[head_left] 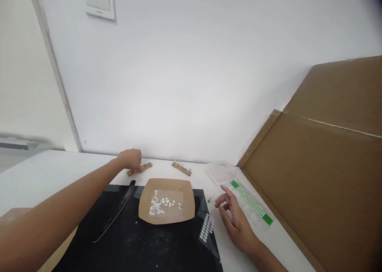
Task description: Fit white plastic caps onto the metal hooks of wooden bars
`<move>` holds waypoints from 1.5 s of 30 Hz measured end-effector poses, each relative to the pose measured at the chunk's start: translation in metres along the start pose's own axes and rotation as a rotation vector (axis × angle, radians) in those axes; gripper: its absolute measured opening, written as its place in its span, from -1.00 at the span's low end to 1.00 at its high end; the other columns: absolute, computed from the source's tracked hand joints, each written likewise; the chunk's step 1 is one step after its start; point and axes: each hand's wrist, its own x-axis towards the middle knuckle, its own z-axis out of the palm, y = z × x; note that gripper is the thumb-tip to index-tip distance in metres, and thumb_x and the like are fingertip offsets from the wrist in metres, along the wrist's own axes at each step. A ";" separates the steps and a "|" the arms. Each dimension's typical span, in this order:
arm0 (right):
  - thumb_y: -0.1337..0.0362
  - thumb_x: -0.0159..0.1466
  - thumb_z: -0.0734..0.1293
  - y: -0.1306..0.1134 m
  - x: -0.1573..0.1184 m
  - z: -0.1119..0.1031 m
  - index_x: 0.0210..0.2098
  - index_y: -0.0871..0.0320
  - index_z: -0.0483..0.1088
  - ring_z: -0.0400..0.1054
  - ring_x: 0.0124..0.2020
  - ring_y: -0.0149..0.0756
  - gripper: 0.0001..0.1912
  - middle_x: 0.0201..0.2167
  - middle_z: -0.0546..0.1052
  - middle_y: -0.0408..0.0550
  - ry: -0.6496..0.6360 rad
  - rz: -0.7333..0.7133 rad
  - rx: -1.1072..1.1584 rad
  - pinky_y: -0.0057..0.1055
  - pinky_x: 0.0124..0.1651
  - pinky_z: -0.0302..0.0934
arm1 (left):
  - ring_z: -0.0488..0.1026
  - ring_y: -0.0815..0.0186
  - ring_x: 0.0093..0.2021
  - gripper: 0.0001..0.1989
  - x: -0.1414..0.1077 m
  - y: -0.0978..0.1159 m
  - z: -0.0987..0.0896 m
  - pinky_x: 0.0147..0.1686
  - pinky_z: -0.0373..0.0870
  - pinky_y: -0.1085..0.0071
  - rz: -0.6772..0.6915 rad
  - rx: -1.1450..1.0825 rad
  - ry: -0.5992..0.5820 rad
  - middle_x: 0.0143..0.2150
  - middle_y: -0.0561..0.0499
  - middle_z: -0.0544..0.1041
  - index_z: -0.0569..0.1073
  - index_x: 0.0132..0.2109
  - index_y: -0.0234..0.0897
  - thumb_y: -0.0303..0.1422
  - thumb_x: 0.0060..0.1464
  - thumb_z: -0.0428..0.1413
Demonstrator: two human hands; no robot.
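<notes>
My left hand point(131, 160) reaches to the back left, its fingers closed and bent down onto a small wooden strip point(147, 166) that bears small metal and clear pieces. What its fingertips pinch is hidden. A second such strip point(181, 168) lies to its right near the wall. My right hand point(234, 218) is at the right with fingers apart and slightly curled, nothing visible between them. Small shiny bits point(210, 199) lie just left of its fingertips. A brown paper tray point(188, 202) in the middle holds many small white oval pieces point(156, 206).
A black mat point(143, 244) lies under the tray, with a thin curved black tool point(117, 212) on it. A sheet of white ovals point(206, 227) is at its right edge. Beyond my right hand are a green-ended strip point(252, 202), a clear lid point(221, 172) and a cardboard wall point(322, 176).
</notes>
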 end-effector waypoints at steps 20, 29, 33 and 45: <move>0.41 0.41 0.14 0.001 -0.023 0.020 0.00 0.01 0.35 0.13 -0.61 -0.28 -0.72 -0.57 0.22 -0.28 0.073 -0.164 0.065 -0.35 -0.48 0.02 | 0.50 0.13 -0.40 -0.79 -0.191 0.065 0.042 -0.44 0.19 0.31 0.478 -0.221 0.200 -0.39 -0.03 0.55 0.35 -0.26 -0.16 -0.35 0.36 -0.11; 0.19 0.54 0.14 -0.028 -0.006 0.029 0.15 0.03 0.24 0.32 -0.45 -0.21 -0.77 -0.41 0.38 -0.15 0.138 -0.052 0.054 -0.30 -0.36 0.27 | 0.49 -0.01 -0.51 -0.93 -0.192 0.042 0.110 -0.51 0.20 0.23 0.605 -0.090 0.304 -0.47 -0.07 0.53 0.31 -0.22 -0.15 -0.36 0.10 0.04; 0.04 0.50 0.21 -0.041 0.016 0.033 0.18 0.08 0.21 0.42 -0.36 -0.18 -0.64 -0.31 0.46 -0.09 0.189 0.197 -0.054 -0.29 -0.30 0.35 | 0.48 0.03 -0.55 -0.72 -0.190 0.033 0.122 -0.54 0.23 0.23 0.739 -0.108 0.456 -0.49 -0.01 0.52 0.31 -0.14 -0.17 -0.34 -0.06 0.09; 0.15 0.49 0.41 0.011 0.164 0.064 0.21 0.18 0.44 0.53 0.06 -0.09 -0.63 0.16 0.53 0.08 -0.131 0.463 -0.305 -0.05 0.08 0.51 | 0.39 0.12 -0.29 -0.46 -0.190 0.031 0.131 -0.36 0.43 0.18 0.991 -0.286 1.496 -0.22 -0.13 0.43 0.45 -0.03 -0.30 0.12 0.23 0.02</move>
